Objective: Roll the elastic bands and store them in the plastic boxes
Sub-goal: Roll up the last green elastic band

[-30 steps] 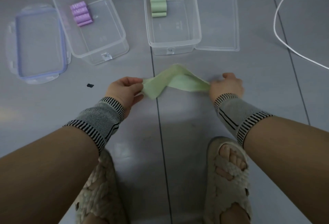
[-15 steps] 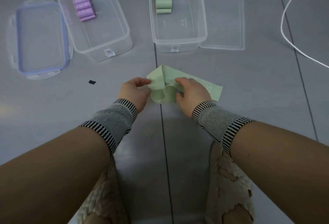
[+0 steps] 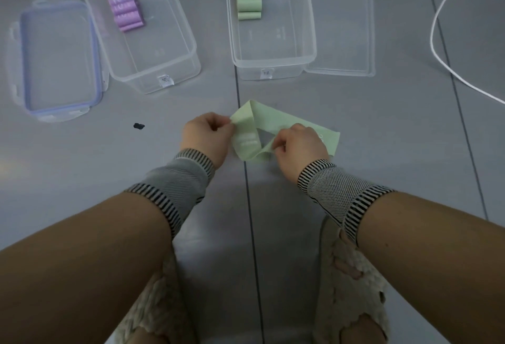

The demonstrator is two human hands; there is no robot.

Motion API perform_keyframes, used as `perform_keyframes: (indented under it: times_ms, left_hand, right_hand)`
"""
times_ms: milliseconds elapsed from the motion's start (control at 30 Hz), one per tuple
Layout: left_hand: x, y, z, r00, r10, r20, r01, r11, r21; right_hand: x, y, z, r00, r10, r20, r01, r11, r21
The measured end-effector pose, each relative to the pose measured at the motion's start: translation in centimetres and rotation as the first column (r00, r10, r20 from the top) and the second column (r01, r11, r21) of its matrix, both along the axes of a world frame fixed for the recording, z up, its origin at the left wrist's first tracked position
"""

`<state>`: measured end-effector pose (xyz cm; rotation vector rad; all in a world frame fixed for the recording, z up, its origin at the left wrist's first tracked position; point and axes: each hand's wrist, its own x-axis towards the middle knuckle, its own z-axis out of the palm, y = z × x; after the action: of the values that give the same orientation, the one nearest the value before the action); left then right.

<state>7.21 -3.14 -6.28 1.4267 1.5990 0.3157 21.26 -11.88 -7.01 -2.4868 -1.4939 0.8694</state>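
1. The person's left hand (image 3: 206, 136) pinches the left fold of a pale green elastic band (image 3: 251, 127), thumb and fingers curled tight on its edge.
2. The right hand (image 3: 297, 145) has its fingers curled round the band's near loop, the grip closed on the material; the band's far end lies flat on the tabletop (image 3: 82, 168) at 3 o'clock from that hand.
3. The band sits near the middle of the view, twisted into an open loop between the 2 hands, partly lifted off the surface.
4. At 11 o'clock from the hands stands a clear plastic box (image 3: 175, 70) holding a stack of purple rolled bands (image 3: 126, 14) against its far left corner.
5. At 12 o'clock stands a second clear box (image 3: 273, 66) with green rolled bands (image 3: 248, 4) at its far left corner.
6. A blue-rimmed lid (image 3: 57, 59) lies flat at 9 o'clock from the purple box, touching or just beside it; a clear lid (image 3: 341, 26) lies at 3 o'clock from the green box, just beside it.
7. A white cable (image 3: 437, 51) curves across the tabletop at 2 o'clock, well apart from the boxes.
8. A small black speck (image 3: 138, 126) lies at 9 o'clock from the left hand.
9. Both wrists wear grey striped wrist sleeves (image 3: 330, 190), and woven sandals (image 3: 352, 283) show at 6 o'clock.
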Motion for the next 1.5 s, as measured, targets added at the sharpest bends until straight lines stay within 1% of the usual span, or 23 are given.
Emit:
perform_keyframes:
  times_ms: [33, 100, 133, 200, 233, 267, 367, 467, 533, 600, 667, 733, 800, 833, 900, 967, 1000, 1067, 1233, 1367, 1433, 1467, 1500]
  left_hand:
    - [0.0, 0.3, 0.5, 0.987, 0.117, 0.113, -0.111, 0.992, -0.057]
    - [-0.2, 1.0, 1.4, 0.896, 0.363, 0.255, -0.307, 0.922, -0.235]
    - [-0.4, 1.3, 1.6, 0.845, 0.463, 0.268, -0.38, 0.872, -0.309]
    - [-1.0, 1.8, 1.6, 0.776, 0.582, 0.244, -0.479, 0.795, -0.372]
    - [-1.3, 1.9, 1.5, 0.767, 0.601, 0.225, -0.498, 0.779, -0.381]
    - [-1.7, 1.9, 1.1, 0.782, 0.591, 0.198, -0.496, 0.782, -0.377]
    - [-2.4, 1.6, 0.0, 0.86, 0.501, 0.095, -0.453, 0.836, -0.31]
    - [-3.0, 1.8, -0.1, 0.921, 0.386, -0.045, -0.388, 0.911, -0.136]
    - [-3.3, 1.9, 0.1, 0.943, 0.307, -0.126, -0.315, 0.947, -0.056]
    - [-3.4, 1.7, 0.1, 0.964, 0.225, -0.14, -0.23, 0.973, -0.02]
    - [-3.1, 0.9, 0.0, 0.985, 0.067, -0.159, -0.066, 0.998, 0.007]
    - [-2.5, -0.3, -0.2, 0.97, -0.148, -0.191, 0.159, 0.986, 0.045]
    - [-1.6, -1.4, -0.6, 0.913, -0.344, -0.219, 0.368, 0.926, 0.08]
    - [-1.0, -1.8, -0.7, 0.878, -0.418, -0.235, 0.445, 0.892, 0.076]
    - [-0.1, -2.3, -1.1, 0.825, -0.505, -0.255, 0.533, 0.845, 0.049]
    - [0.7, -2.7, -1.3, 0.794, -0.548, -0.263, 0.573, 0.819, 0.024]
    - [1.1, -2.9, -1.4, 0.782, -0.563, -0.269, 0.589, 0.808, 0.02]
    - [1.6, -3.0, -1.6, 0.761, -0.585, -0.282, 0.613, 0.79, 0.014]
    - [2.1, -3.4, -1.9, 0.733, -0.609, -0.303, 0.642, 0.767, 0.011]
    - [2.2, -3.4, -1.6, 0.731, -0.605, -0.315, 0.645, 0.764, 0.028]
    - [2.2, -3.3, -1.1, 0.738, -0.6, -0.309, 0.642, 0.765, 0.048]
    - [2.2, -3.2, -0.8, 0.741, -0.599, -0.304, 0.642, 0.765, 0.059]
    - [2.2, -3.2, -0.4, 0.746, -0.597, -0.294, 0.641, 0.764, 0.075]
  right_hand:
    - [0.0, 0.0, 0.1, 1.0, -0.021, 0.001, 0.021, 0.999, 0.026]
    - [0.1, -0.1, 0.2, 0.998, -0.06, -0.005, 0.06, 0.995, 0.074]
    - [0.1, -0.1, 0.3, 0.997, -0.075, -0.008, 0.076, 0.993, 0.087]
    - [0.0, -0.1, 0.3, 0.996, -0.093, -0.008, 0.093, 0.991, 0.1]
    - [-0.1, -0.1, 0.3, 0.996, -0.091, -0.008, 0.092, 0.991, 0.1]
    - [-0.3, -0.2, 0.3, 0.996, -0.084, -0.008, 0.084, 0.992, 0.097]
    - [-0.7, -0.2, 0.2, 0.998, -0.063, -0.009, 0.063, 0.995, 0.083]
    - [-1.0, -0.2, 0.1, 0.999, -0.046, -0.001, 0.046, 0.995, 0.085]
    - [-1.2, -0.2, -0.1, 0.999, -0.031, 0.012, 0.029, 0.995, 0.092]
    - [-1.1, -0.4, -0.4, 0.999, -0.025, 0.025, 0.022, 0.996, 0.087]
    - [-0.7, -0.7, -0.8, 0.998, -0.041, 0.038, 0.037, 0.996, 0.086]
    - [0.0, -1.1, -1.0, 0.994, -0.093, 0.054, 0.088, 0.992, 0.09]
    - [1.1, -1.7, -1.1, 0.978, -0.197, 0.065, 0.19, 0.977, 0.097]
    - [1.8, -2.0, -1.1, 0.961, -0.27, 0.064, 0.264, 0.96, 0.097]
    - [3.3, -2.5, -1.2, 0.894, -0.445, 0.054, 0.439, 0.893, 0.095]
    - [4.6, -3.0, -1.4, 0.806, -0.592, 0.023, 0.588, 0.805, 0.079]
    - [5.0, -3.2, -1.5, 0.772, -0.635, 0.0, 0.634, 0.771, 0.057]
    - [5.6, -3.4, -1.7, 0.743, -0.667, -0.049, 0.668, 0.744, 0.002]
    - [5.8, -3.0, -1.9, 0.742, -0.664, -0.095, 0.662, 0.748, -0.05]
    - [5.8, -2.7, -1.2, 0.817, -0.571, -0.074, 0.568, 0.821, -0.063]
    - [5.6, -2.3, -0.9, 0.796, -0.586, -0.151, 0.585, 0.809, -0.055]
    - [5.2, -1.9, -0.7, 0.754, -0.613, -0.237, 0.621, 0.782, -0.048]
    - [4.8, -1.5, -0.3, 0.677, -0.642, -0.36, 0.672, 0.739, -0.054]
